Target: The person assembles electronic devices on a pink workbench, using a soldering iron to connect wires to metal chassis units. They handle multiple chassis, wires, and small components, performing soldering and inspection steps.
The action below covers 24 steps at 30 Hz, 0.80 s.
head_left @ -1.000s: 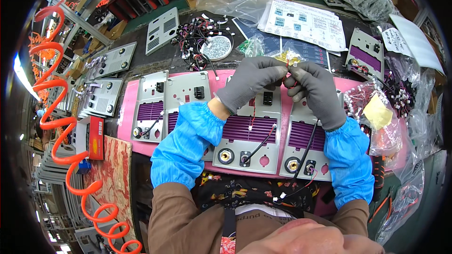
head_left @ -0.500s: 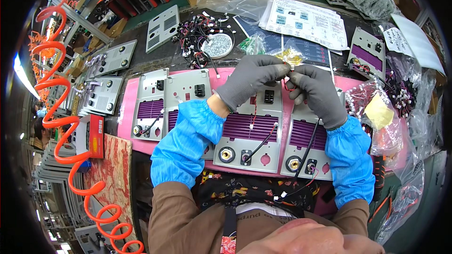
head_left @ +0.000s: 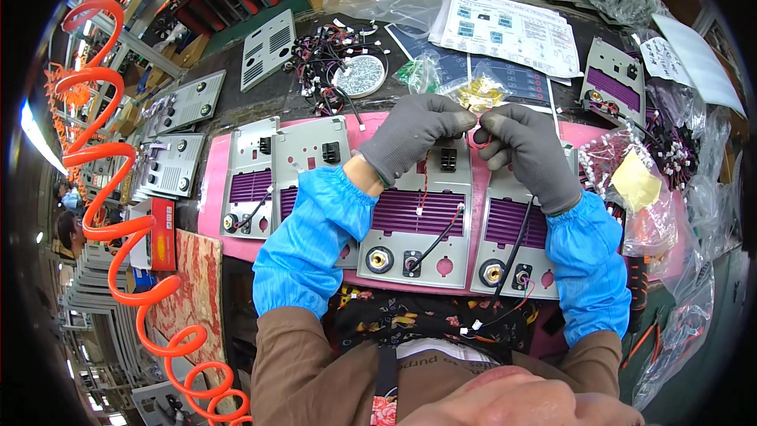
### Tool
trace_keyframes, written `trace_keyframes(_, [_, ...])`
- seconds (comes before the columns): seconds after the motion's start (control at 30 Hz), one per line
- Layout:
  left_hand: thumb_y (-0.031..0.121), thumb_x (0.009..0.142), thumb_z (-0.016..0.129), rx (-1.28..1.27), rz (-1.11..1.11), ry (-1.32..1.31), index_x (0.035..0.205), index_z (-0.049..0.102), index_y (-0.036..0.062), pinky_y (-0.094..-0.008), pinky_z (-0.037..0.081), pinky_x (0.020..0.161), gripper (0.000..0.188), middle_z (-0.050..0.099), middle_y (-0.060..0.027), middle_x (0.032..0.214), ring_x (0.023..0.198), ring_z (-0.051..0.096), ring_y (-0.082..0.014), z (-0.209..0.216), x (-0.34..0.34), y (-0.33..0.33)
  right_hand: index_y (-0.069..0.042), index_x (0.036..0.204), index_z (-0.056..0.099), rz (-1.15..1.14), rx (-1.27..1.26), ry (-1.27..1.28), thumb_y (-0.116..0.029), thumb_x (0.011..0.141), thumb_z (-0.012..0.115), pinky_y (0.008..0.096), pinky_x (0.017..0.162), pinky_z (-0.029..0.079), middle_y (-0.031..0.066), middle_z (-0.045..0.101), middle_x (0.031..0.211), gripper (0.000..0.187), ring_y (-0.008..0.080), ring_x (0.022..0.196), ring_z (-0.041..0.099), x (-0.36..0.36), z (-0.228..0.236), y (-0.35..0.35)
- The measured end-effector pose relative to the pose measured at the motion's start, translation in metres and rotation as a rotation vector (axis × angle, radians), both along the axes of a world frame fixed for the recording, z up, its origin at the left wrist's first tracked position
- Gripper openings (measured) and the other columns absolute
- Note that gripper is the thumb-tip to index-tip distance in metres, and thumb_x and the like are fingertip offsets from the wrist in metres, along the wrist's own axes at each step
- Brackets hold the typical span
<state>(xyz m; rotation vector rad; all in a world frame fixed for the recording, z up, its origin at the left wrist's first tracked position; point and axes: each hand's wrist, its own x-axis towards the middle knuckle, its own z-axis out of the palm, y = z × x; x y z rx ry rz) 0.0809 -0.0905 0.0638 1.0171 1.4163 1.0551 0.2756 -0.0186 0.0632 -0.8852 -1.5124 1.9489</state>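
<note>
Two grey-gloved hands are held together above the far edge of a row of grey panels laid on a pink mat [head_left: 211, 189]. The left hand [head_left: 410, 136] is curled, its fingertips [head_left: 465, 120] pressed together in a pinch on the end of a thin red wire [head_left: 423, 181], which hangs from the pinch over the middle panel [head_left: 422, 213] down to a small white connector resting on the panel's purple vent grille. The right hand [head_left: 530, 150] is bent at the knuckles just beside the left, its thumb and forefinger closed on what appears to be a small red ring or loop [head_left: 481, 138]; the piece is too small for its kind to be told with certainty. Both forearms are covered by blue sleeve guards [head_left: 311, 237]. A black cable is seen running from a socket at the near edge of the middle panel up across the grille, and a second black cable lies on the right panel [head_left: 516, 229]. Beyond the hands, a small clear bag of yellow parts [head_left: 477, 95] is lying near the fingertips, with a bundle of black wiring [head_left: 323, 59] and printed sheets [head_left: 509, 28] farther back. An orange coiled hose [head_left: 118, 189] is hung at the left.
</note>
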Motion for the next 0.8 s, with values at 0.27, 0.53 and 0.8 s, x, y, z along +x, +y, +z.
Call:
trace_keyframes(0.27, [0.022,0.09,0.071,-0.005,0.02,-0.062,0.098,0.071,0.0016,-0.0219,0.051,0.067,0.022,0.069,-0.0019,0.087,0.076,0.063,-0.0079,-0.0046,0.0014,0.0015,0.004,0.099,0.065,0.027,0.006,-0.018,-0.019,0.096,0.058,0.0207,0.046,0.049,0.0095,0.068,0.082,0.025,0.0105,0.057,0.061,0.0001,-0.0018,0.0013])
trace_keyframes(0.53, [0.021,0.091,0.07,-0.013,0.008,-0.053,0.099,0.071,0.001,-0.0227,0.053,0.069,0.021,0.069,-0.0032,0.089,0.078,0.064,-0.009,-0.0056,0.0001,0.0023,0.004,0.098,0.065,0.059,0.004,-0.026,-0.019,0.096,0.057,0.0209,0.046,0.049,0.0086,0.068,0.081,0.024,0.0102,0.055,0.06,0.0004,-0.0011,0.0017])
trace_keyframes(0.8, [0.019,0.09,0.07,-0.016,-0.008,-0.046,0.1,0.07,-0.0005,-0.0231,0.053,0.071,0.022,0.069,-0.0039,0.09,0.079,0.064,-0.0099,-0.0062,-0.0003,0.0021,0.004,0.097,0.065,0.087,-0.003,-0.013,-0.018,0.096,0.057,0.0211,0.046,0.049,0.0079,0.067,0.08,0.024,0.0098,0.055,0.06,0.0005,-0.0051,0.0034])
